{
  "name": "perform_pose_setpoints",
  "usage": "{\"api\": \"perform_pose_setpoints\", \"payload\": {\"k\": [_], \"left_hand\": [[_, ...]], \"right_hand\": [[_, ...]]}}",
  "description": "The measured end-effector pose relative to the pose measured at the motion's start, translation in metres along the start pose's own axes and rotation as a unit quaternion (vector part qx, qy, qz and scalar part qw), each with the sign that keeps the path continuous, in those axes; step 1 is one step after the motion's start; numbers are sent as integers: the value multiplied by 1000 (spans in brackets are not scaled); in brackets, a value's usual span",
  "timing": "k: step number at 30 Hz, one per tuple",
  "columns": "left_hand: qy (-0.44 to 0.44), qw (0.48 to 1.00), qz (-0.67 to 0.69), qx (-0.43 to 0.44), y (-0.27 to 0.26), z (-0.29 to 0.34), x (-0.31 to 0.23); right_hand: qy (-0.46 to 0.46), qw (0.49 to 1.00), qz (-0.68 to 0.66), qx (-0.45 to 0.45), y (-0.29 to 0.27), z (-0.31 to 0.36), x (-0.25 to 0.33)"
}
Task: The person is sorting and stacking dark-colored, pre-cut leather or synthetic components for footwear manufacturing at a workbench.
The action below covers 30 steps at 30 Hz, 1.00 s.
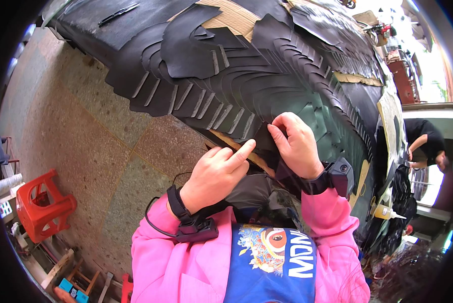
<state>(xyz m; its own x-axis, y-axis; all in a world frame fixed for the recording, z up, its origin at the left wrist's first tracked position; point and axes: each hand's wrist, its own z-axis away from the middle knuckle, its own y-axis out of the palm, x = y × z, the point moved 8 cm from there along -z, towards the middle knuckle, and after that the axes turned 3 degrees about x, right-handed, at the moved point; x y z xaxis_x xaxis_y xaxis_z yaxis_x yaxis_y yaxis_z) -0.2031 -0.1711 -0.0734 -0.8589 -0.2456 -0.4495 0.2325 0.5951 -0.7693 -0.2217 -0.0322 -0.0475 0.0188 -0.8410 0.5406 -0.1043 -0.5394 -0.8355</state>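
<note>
Right hand [298,145] at black pieces [254,83], red stool [30,214] leftward.

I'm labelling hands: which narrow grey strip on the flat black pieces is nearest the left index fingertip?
The rightmost narrow grey strip along the lower edge of the black pieces, just above the left index fingertip; others lie farther left or higher.

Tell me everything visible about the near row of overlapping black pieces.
The near row of overlapping black pieces lies fanned in staggered steps. They look thin, smooth and leather-like, with curved outlines; many show a grey strip near the end. The right hand has thumb and index finger at the row's right end, grip unclear; the left hand points close by, contact unclear.
</note>
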Motion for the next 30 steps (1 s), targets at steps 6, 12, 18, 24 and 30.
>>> {"api": "perform_pose_setpoints", "payload": {"k": [6, 12, 18, 24, 30], "left_hand": [[-7, 1000, 9, 8, 3, 1, 3], [-10, 999, 35, 10, 2, -1, 1], [-23, 996, 81, 4, -5, -2, 3], [-50, 970, 215, -98, -12, 13, 0], [-141, 923, 348, -81, -14, 7, -13]], "right_hand": [[-9, 1000, 4, 8, 3, -3, -1], [-5, 996, 88, 27, 7, -8, 2], [-63, 943, 327, -24, -25, -15, 19], [-216, 939, 146, -222, -110, 47, 60], [-236, 969, 0, 66, -16, 61, 82]]}}
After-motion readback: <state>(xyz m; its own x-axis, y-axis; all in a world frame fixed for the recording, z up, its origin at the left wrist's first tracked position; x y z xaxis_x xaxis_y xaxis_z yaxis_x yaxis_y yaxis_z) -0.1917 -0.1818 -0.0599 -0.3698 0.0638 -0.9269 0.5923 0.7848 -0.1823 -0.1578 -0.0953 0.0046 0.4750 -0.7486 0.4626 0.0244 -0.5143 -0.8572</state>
